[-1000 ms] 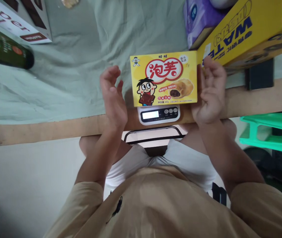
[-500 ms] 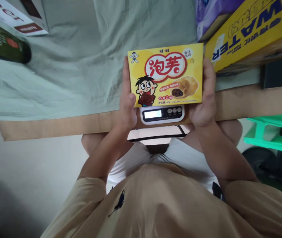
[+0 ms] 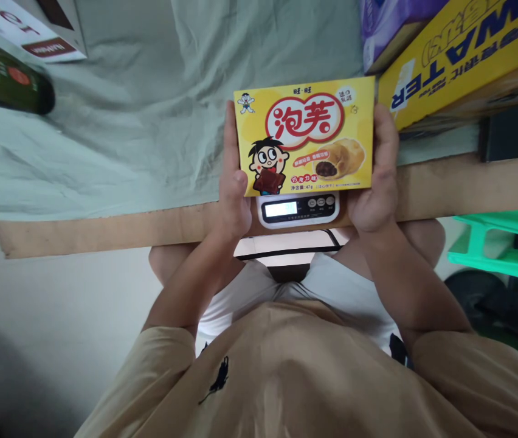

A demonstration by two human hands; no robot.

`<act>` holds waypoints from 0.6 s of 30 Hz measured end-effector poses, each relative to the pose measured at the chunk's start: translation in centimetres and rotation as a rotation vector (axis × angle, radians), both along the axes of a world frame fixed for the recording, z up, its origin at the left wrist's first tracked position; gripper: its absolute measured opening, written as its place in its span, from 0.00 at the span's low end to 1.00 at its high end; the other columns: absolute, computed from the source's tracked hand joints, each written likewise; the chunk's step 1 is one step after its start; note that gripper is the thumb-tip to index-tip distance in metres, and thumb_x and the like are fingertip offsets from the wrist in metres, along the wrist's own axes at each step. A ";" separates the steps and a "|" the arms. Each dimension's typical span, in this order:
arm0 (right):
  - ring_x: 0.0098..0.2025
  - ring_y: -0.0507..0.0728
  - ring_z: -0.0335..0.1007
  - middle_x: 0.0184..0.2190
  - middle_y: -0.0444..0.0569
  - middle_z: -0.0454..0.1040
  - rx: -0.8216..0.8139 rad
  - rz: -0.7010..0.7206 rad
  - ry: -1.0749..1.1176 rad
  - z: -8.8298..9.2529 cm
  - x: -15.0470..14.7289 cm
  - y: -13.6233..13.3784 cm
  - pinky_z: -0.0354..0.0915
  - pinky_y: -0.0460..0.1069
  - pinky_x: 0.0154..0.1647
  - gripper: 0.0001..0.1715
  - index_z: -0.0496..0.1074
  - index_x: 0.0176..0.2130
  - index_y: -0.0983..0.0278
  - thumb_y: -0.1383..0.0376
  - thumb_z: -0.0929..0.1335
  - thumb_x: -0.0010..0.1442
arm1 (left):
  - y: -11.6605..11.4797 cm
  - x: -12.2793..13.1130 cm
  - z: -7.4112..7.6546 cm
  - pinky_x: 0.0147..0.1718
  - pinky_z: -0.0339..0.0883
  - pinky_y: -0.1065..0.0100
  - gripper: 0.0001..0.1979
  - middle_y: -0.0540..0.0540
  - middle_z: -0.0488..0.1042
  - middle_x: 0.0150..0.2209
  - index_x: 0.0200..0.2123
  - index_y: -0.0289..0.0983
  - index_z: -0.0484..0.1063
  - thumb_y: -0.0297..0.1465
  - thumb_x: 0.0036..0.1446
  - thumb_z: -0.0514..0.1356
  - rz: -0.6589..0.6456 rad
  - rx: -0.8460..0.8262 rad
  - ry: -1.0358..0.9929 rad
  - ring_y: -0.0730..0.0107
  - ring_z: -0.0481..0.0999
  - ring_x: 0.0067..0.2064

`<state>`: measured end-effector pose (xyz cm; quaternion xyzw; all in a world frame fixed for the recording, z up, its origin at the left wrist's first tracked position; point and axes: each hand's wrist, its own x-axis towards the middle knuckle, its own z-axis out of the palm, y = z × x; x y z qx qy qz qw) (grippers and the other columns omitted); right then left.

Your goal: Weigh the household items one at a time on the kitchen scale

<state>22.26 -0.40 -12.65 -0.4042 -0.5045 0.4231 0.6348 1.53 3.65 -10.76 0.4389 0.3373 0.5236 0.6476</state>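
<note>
A yellow snack box with red Chinese lettering, a cartoon child and a picture of a filled puff lies face up between my hands. My left hand grips its left edge, thumb at the lower corner. On the opposite side, my right hand holds the right edge, fingers partly behind the box. Under the box's near edge shows a white kitchen scale with a lit display and buttons. Most of the scale is hidden, and whether the box touches it I cannot tell.
A green cloth covers the table, whose brown front edge shows. At right stand a yellow carton, a purple package and a dark block. A green bottle and white box are at left; a green stool is below right.
Almost nothing differs: the view has shifted very slightly, and both hands keep the snack box over the scale. The scale's display looks a little different, its digits unreadable.
</note>
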 end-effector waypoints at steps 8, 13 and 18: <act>0.76 0.57 0.58 0.70 0.42 0.65 0.106 -0.037 0.070 0.1 -0.1 0.5 0.50 0.59 0.85 0.34 0.69 0.67 0.52 0.46 0.62 0.67 | 0.1 -1.6 -0.5 0.85 0.43 0.57 0.40 0.66 0.54 0.76 0.64 0.56 0.66 0.68 0.55 0.52 0.183 0.085 0.153 0.64 0.37 0.83; 0.76 0.58 0.58 0.69 0.44 0.65 0.070 -0.080 0.084 0.0 -0.3 0.5 0.52 0.60 0.84 0.34 0.69 0.65 0.54 0.45 0.63 0.65 | 0.0 -1.5 -0.3 0.84 0.45 0.58 0.43 0.65 0.53 0.77 0.65 0.56 0.64 0.71 0.53 0.50 0.177 0.072 0.189 0.64 0.37 0.83; 0.76 0.60 0.59 0.70 0.47 0.65 0.002 -0.132 0.067 0.3 -0.4 0.5 0.58 0.61 0.81 0.39 0.68 0.64 0.56 0.41 0.64 0.62 | 0.0 -1.2 -0.2 0.84 0.47 0.58 0.42 0.65 0.51 0.77 0.66 0.57 0.64 0.70 0.54 0.49 0.146 0.074 0.185 0.64 0.38 0.83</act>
